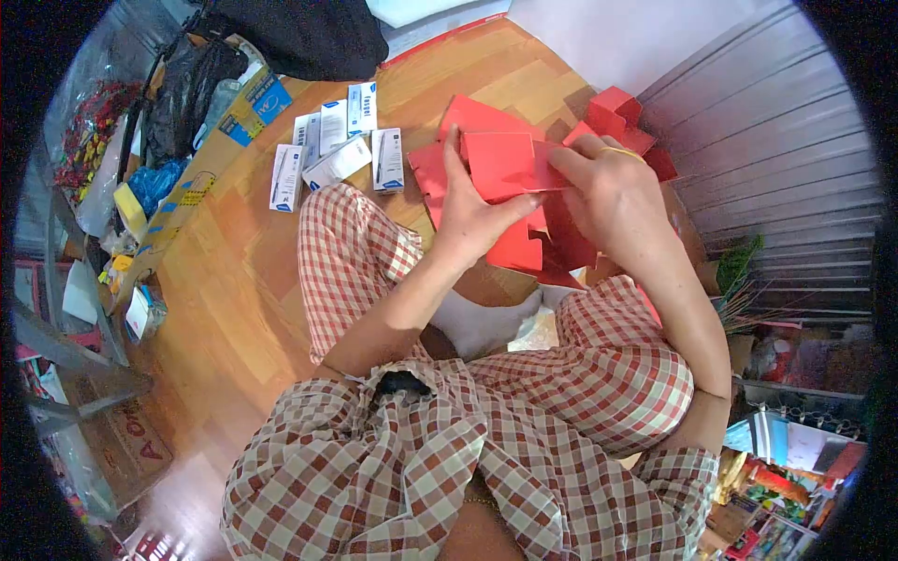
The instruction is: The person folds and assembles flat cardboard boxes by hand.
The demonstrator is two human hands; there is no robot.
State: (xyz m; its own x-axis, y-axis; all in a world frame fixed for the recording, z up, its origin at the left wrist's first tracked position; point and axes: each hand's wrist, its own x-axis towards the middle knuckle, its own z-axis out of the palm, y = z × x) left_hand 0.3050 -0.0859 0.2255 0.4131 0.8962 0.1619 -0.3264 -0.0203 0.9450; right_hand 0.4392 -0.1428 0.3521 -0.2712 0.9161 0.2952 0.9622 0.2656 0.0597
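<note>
A small red card box (pixel 500 164), partly folded, is held up between my two hands over the floor. My left hand (pixel 472 210) grips its left side, with fingers up behind it and the thumb along its lower edge. My right hand (pixel 603 182) pinches the flap at the box's right end; a ring shows on one finger. Beneath and behind it lie more red card pieces (pixel 514 252), with cut flaps, close to my knees. Other folded red pieces (pixel 615 110) stand to the right, beside the grey corrugated wall.
Several small white boxes (pixel 387 161) lie on the wooden floor (pixel 224 271) ahead of my left knee. An open carton (pixel 182 201) with bags and coloured items stands at the left. A black cloth (pixel 299 37) is at the top. Green plant stems (pixel 739 266) stand at the right.
</note>
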